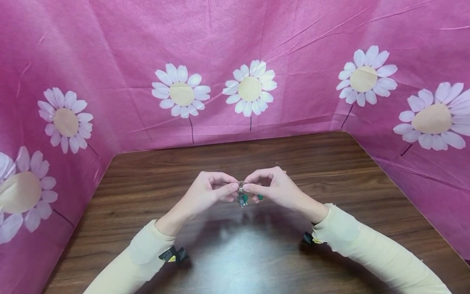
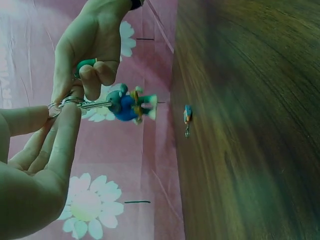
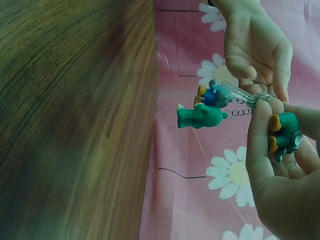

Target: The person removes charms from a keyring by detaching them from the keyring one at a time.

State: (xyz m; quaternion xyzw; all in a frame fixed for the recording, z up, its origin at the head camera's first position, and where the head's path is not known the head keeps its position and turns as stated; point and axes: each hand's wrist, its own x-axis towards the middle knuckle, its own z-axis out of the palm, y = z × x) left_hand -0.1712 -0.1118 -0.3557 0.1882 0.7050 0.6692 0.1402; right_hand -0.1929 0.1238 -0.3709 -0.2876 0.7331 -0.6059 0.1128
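Over the middle of the table both hands meet at a metal key ring. The left hand pinches the ring between thumb and fingertips; the right hand pinches it from the other side. Keys hang from the ring beside a blue figurine with a grey head. A green figurine dangles on a short chain in the right wrist view. Another green figurine, with yellow feet, lies against the right hand's fingers. The pinched part of the ring is partly hidden by the fingertips.
A small blue and orange figurine with a chain lies on the wooden table, mostly behind the right hand in the head view. Pink cloth printed with white flowers stands around the back and sides.
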